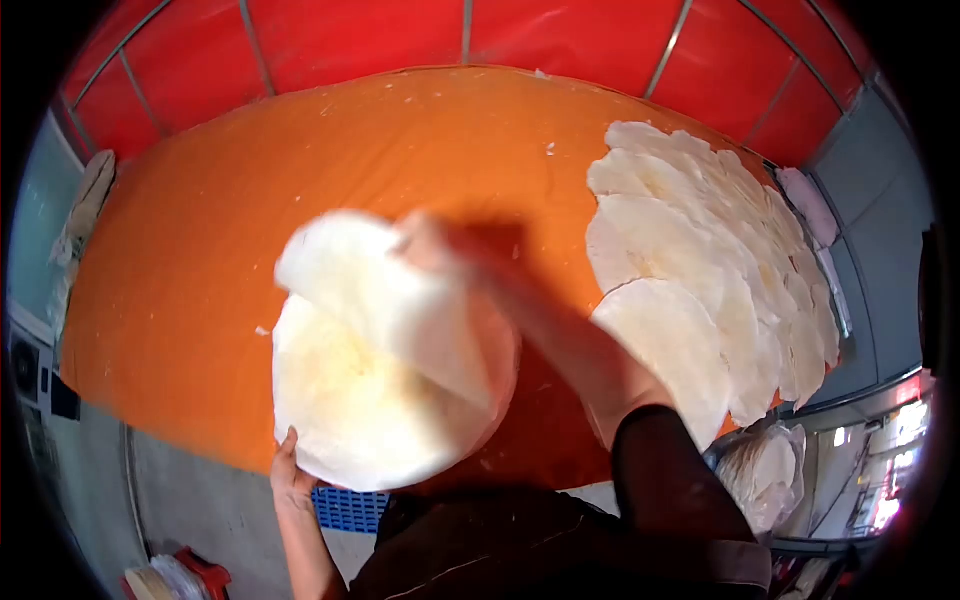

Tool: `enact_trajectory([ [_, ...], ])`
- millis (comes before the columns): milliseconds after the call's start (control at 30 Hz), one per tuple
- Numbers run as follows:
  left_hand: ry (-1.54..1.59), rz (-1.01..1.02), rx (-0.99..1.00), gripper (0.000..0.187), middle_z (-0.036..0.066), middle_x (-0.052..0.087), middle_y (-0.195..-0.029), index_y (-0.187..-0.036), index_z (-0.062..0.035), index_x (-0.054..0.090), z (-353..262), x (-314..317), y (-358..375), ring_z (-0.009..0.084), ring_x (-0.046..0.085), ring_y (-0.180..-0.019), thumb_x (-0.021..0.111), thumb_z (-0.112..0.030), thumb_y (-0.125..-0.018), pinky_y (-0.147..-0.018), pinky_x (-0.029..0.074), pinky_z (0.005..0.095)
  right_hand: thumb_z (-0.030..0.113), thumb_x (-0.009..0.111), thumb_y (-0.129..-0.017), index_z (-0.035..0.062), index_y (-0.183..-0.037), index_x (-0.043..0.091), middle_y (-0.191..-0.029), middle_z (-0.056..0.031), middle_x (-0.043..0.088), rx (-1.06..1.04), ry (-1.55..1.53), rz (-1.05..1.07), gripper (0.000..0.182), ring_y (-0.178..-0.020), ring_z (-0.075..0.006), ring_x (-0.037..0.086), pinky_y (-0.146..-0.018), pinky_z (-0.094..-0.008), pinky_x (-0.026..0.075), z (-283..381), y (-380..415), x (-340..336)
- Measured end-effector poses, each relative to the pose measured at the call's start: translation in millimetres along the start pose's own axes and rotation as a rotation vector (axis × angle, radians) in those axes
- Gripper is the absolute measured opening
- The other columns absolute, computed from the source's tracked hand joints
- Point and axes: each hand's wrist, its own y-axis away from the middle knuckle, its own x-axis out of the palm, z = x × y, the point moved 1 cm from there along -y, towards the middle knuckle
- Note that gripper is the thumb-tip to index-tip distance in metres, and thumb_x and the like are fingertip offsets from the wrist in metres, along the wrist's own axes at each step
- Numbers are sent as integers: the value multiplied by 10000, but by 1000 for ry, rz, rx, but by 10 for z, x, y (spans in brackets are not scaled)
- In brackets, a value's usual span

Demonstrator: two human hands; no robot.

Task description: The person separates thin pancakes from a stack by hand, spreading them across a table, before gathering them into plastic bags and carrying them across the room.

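In front of me is a stack of thin round flatbreads (350,400), pale with a yellowish middle. My left hand (288,472) grips the stack's near left edge, thumb on top and fingers underneath. At the far side, my right hand (428,243) is blurred by motion, closed on the rim of the top flatbread (360,265). That sheet is lifted and folded over, partly off the one below. Many overlapping flatbreads (665,240) lie spread to the right, and my right forearm crosses in front of the nearest ones.
An orange cloth (200,270) covers the large work surface, backed by a red sheet (360,45) on metal bars. A clear plastic bag of round sheets (765,475) sits at lower right. Below the near edge are a blue crate (350,508) and a red container (205,572).
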Motion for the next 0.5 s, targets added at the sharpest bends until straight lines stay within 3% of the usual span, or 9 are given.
enact_trajectory([
  [67,46,2,-32,463,123,437,-1245,-1255,-73,356,4,-11,-5,318,443,-1106,519,-200,-840,-882,396,493,239,573,-739,-1,-719,610,-632,-114,563,70,198,-220,243,-578,-177,503,-577,-315,444,-306,-57,-997],
  [133,-34,29,3,470,132,436,-1249,-1245,-49,371,2,164,85,306,420,-1137,510,-247,-842,-915,376,465,223,579,-730,-22,-834,620,-728,-120,609,361,296,-337,269,-690,-168,577,-616,-315,465,532,406,-1843],
  [167,-73,36,23,478,136,435,-1251,-1239,-36,378,-9,250,163,301,408,-1152,506,-271,-843,-931,366,451,214,562,-723,-31,-882,605,-809,-162,619,473,283,-432,295,-741,-206,590,-640,-341,466,541,594,-2146],
  [200,-36,44,-2,482,125,426,-1261,-1248,-60,379,-9,326,238,306,412,-1149,513,-270,-836,-909,379,468,201,549,-720,-24,-898,610,-827,-182,621,575,439,-495,293,-775,-258,597,-679,-368,459,97,699,-2559],
  [233,1,51,-26,487,114,418,-1271,-1257,-83,379,-13,392,312,311,415,-1147,520,-269,-830,-886,392,485,186,541,-711,-12,-892,614,-857,-189,620,637,492,-520,278,-813,-285,594,-723,-379,450,228,911,-2706],
  [300,16,129,-56,574,115,331,-1335,-1312,-112,310,41,458,474,340,387,-1168,510,-337,-823,-855,397,535,179,537,-701,13,-888,623,-838,-184,617,487,568,-637,265,-806,-283,590,-733,-375,443,-626,1322,-3163],
  [367,13,231,-46,608,125,281,-1359,-1329,-119,273,124,511,613,356,365,-1180,504,-361,-822,-852,390,553,140,553,-715,14,-811,639,-697,-109,596,419,814,-550,180,-618,-188,545,-561,-312,440,-1109,1613,-3262],
  [433,55,291,-33,642,135,247,-1373,-1340,-113,241,204,663,746,368,343,-1192,504,-378,-817,-858,379,565,136,513,-691,29,-688,577,-644,-124,562,361,1114,-473,124,-561,-237,524,-520,-377,428,-943,1462,-2806],
  [500,132,314,-20,677,146,228,-1378,-1345,-95,217,219,947,828,374,321,-1205,510,-388,-810,-873,364,569,133,520,-696,24,-706,578,-658,-121,566,243,896,-335,124,-573,-229,528,-528,-368,433,-608,1201,-2038],
])
